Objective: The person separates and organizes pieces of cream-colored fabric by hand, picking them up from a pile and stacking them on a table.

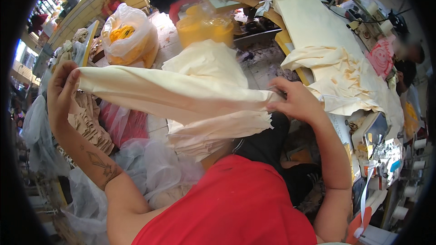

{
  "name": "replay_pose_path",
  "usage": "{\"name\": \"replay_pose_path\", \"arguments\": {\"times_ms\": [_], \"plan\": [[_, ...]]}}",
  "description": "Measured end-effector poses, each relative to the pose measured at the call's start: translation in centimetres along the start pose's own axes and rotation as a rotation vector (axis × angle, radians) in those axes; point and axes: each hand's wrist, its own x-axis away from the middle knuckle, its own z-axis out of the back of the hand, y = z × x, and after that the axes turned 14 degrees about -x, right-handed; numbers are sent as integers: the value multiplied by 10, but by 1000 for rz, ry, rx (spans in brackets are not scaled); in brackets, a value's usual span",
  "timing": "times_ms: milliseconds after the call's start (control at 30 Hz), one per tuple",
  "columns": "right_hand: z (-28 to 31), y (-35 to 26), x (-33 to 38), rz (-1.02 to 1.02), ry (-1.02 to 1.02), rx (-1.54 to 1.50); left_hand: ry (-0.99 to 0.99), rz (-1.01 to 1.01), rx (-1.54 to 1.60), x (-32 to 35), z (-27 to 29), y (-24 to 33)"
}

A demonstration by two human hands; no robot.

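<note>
A long piece of cream fabric is stretched between my two hands, above my lap. Its left end is pinched in my left hand, raised at the far left. My right hand grips the other end between thumb and fingers, near the sewing table. Below and behind it lies a stack of cream cloth pieces, partly covered by the held piece. To the right, more cream fabric is heaped and spread along the table, apart from my hand.
A sewing machine stands at the right, with thread cones beside it. On the floor are a white plastic bag with yellow cloth, a yellow bundle, beige cloth stacks and clear plastic sheeting. Another person is at the far right.
</note>
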Motion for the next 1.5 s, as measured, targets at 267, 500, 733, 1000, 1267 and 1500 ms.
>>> {"name": "replay_pose_path", "arguments": {"times_ms": [267, 500, 733, 1000, 1267, 1500], "plan": [[58, -40, 1, -226, 45, -499, 142, -70, 179, 14, 8, 20], [93, -29, -37, 36, 208, 57, 108, -194, 236, 12, 9, 9], [29, -51, -32, 93, 82, -124, 345, -208, 310, 1, 9, 9], [35, -61, -7, 52, -108, -347, 380, -157, 222, -5, 8, 16], [116, -18, -109, 81, 402, -146, -182, -120, -178, -111, -90, 11], [105, -59, -84, 528, 832, -565, 618, -234, 283, -96, -74, 24]]}}
